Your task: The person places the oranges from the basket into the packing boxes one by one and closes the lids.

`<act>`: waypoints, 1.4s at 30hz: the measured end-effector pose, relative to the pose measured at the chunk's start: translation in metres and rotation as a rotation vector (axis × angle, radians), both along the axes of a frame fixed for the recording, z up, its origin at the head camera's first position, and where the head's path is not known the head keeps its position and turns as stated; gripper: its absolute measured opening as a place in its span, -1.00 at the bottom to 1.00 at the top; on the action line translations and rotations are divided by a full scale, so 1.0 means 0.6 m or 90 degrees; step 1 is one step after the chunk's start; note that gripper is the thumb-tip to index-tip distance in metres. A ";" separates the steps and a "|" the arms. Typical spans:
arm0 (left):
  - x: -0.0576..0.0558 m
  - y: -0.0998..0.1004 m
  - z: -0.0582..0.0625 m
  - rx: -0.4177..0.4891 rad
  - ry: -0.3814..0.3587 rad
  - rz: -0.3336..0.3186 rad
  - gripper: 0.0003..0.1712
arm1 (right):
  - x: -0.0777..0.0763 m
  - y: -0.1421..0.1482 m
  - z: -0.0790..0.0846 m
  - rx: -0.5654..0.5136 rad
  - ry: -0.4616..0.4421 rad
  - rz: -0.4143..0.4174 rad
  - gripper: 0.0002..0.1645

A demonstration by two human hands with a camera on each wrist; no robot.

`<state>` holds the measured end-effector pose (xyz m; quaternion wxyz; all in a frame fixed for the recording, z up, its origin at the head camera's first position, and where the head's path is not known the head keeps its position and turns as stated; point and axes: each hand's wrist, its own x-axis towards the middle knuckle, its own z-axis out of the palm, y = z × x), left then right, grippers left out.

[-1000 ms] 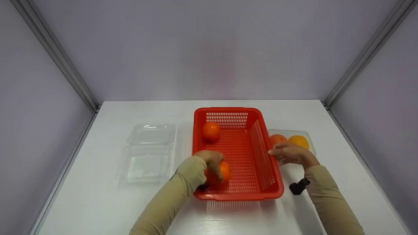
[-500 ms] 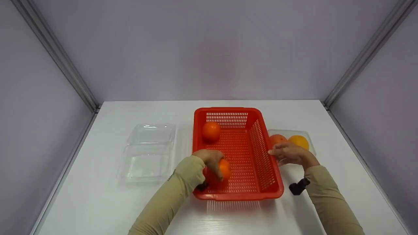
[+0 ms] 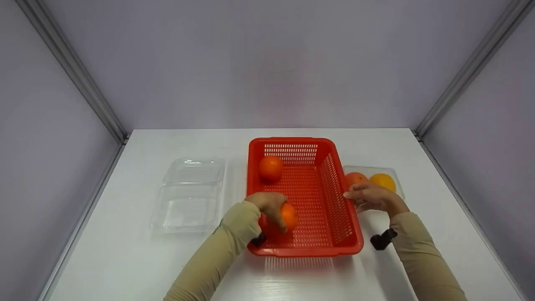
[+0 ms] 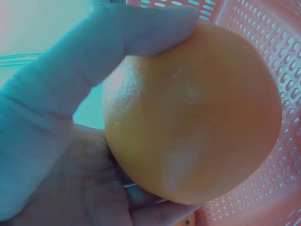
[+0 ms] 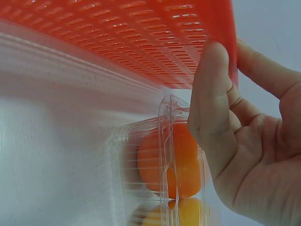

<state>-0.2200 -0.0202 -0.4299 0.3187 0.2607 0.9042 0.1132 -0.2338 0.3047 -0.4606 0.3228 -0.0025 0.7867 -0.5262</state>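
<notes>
My left hand (image 3: 271,207) is inside the red plastic basket (image 3: 307,251), near its front left corner. It grips an orange (image 4: 193,113), with the thumb over one side and the other fingers beneath, partly hidden. Farther back in the basket lies a second orange (image 3: 271,168). A sliver of an orange (image 4: 187,220) also peeks out below the held one in the left wrist view. On the other side, my right hand (image 3: 374,196) pinches the basket's right rim between thumb and fingers (image 5: 214,94).
Right of the basket, partly behind my right hand, a clear plastic box (image 3: 395,173) holds a reddish-orange fruit (image 3: 355,179) and a yellow-orange fruit (image 3: 383,182). An open clear clamshell box (image 3: 190,205) lies on the white table (image 3: 125,251) at left. Walls enclose the table's back and sides.
The orange in my left hand has shifted very slightly to the right. My right hand and the basket stay where they were.
</notes>
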 end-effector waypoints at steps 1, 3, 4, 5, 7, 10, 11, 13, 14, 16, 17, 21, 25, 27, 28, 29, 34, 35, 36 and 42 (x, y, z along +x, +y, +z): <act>0.001 -0.001 0.000 0.006 0.000 0.001 -0.30 | 0.000 0.000 0.000 0.001 0.000 0.000 -0.76; 0.002 -0.003 0.000 0.016 0.003 -0.002 -0.34 | 0.001 0.000 0.002 0.003 0.002 -0.001 -0.75; 0.002 -0.003 0.000 0.020 0.005 -0.005 -0.35 | 0.001 0.000 0.002 0.004 0.002 -0.001 -0.75; 0.003 -0.004 0.001 0.025 0.005 -0.008 -0.35 | 0.001 0.001 0.003 0.004 0.002 -0.001 -0.75; 0.003 -0.006 0.000 0.035 0.003 -0.008 -0.34 | 0.001 0.001 0.003 0.004 0.002 -0.001 -0.75; 0.004 -0.009 0.001 0.044 0.002 -0.006 -0.31 | 0.001 0.001 0.003 0.005 0.002 0.004 -0.78; 0.005 -0.010 0.000 0.047 0.001 -0.002 -0.30 | 0.001 0.000 0.003 0.006 0.002 0.006 -0.79; 0.005 -0.012 0.000 0.051 0.002 0.003 -0.28 | 0.001 0.000 0.003 0.007 0.001 0.007 -0.80; 0.006 -0.013 0.000 0.053 0.003 0.006 -0.27 | 0.002 0.000 0.003 0.008 0.002 0.008 -0.80; 0.008 -0.015 0.001 0.057 0.004 0.011 -0.25 | 0.002 0.001 0.003 0.008 0.001 0.009 -0.80; 0.009 -0.016 0.001 0.059 0.006 0.010 -0.24 | 0.002 0.000 0.003 0.006 -0.002 0.005 -0.81; 0.014 -0.018 0.003 0.065 0.007 0.013 -0.22 | 0.002 -0.001 0.001 -0.002 -0.013 -0.005 -0.83; 0.016 -0.020 0.006 0.078 0.006 0.017 -0.23 | 0.002 -0.001 -0.001 -0.003 -0.017 -0.008 -0.81; 0.017 -0.021 0.008 0.090 0.005 0.018 -0.24 | 0.002 0.000 -0.001 -0.001 -0.016 -0.008 -0.79; 0.018 -0.022 0.009 0.097 0.005 0.019 -0.24 | 0.002 0.000 -0.001 0.001 -0.015 -0.007 -0.79; 0.018 -0.022 0.010 0.104 0.006 0.021 -0.25 | 0.002 0.001 -0.001 0.001 -0.015 -0.007 -0.78; 0.019 -0.027 0.012 0.137 -0.009 0.046 -0.19 | 0.001 -0.001 -0.001 0.001 -0.011 -0.005 -0.79; 0.019 -0.028 0.012 0.142 -0.012 0.051 -0.19 | 0.001 -0.001 0.000 0.000 -0.010 -0.005 -0.79; 0.019 -0.029 0.011 0.147 -0.014 0.054 -0.18 | 0.001 -0.001 0.000 0.001 -0.010 -0.005 -0.78; 0.020 -0.034 0.010 0.175 -0.015 0.052 -0.14 | 0.001 0.000 0.004 0.005 -0.010 -0.003 -0.74</act>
